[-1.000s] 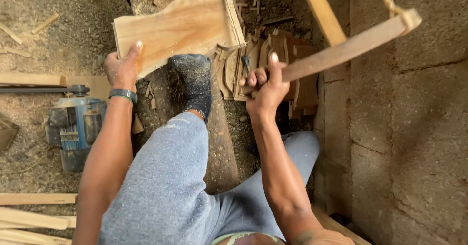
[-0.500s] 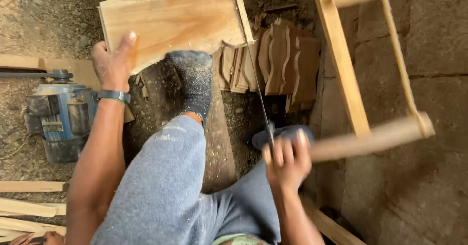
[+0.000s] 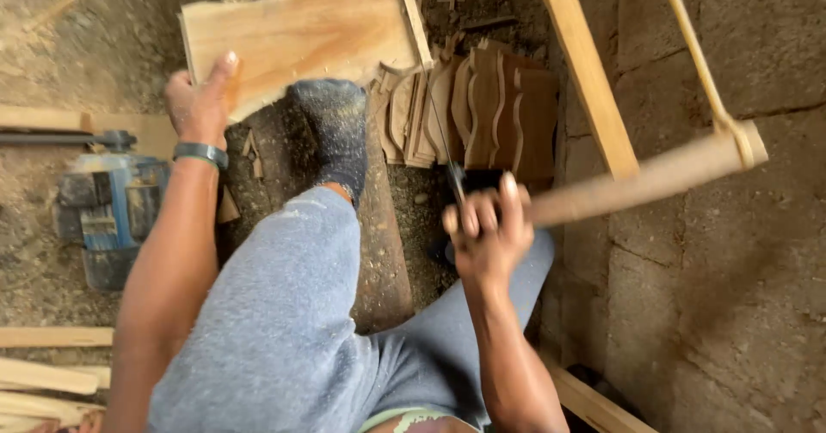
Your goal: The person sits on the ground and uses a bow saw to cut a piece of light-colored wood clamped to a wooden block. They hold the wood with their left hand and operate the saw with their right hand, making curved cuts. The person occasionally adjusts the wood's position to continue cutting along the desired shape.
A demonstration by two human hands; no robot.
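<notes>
The right hand [image 3: 489,226] is closing around the round end of a wooden frame saw [image 3: 641,179], fingers wrapped fully on the handle. The thin blade [image 3: 440,140] is running from that hand up toward the plank's right edge; where it meets the wood is hard to make out.

The left hand [image 3: 200,104] is pressing on the near-left corner of a pale wooden plank [image 3: 301,33], thumb over the top face, palm against the edge. Fingers clamped on the board rather than loose.

A socked foot [image 3: 335,127] is bearing down on the plank's lower edge, pinning it against a dark log [image 3: 383,244] beneath.

The plank looks stiff, fairly thick, rough-sawn and dusty, so unlikely to slip; probably moderately heavy. Best held at the corner and edges, well away from the blade line. The saw frame looks light but long, so it would want a firm grip at the handle end.

A stack of curved cut pieces [image 3: 482,106] is leaning just beyond the foot. A blue power tool [image 3: 107,209] is sitting on the dirt floor to the left.
</notes>
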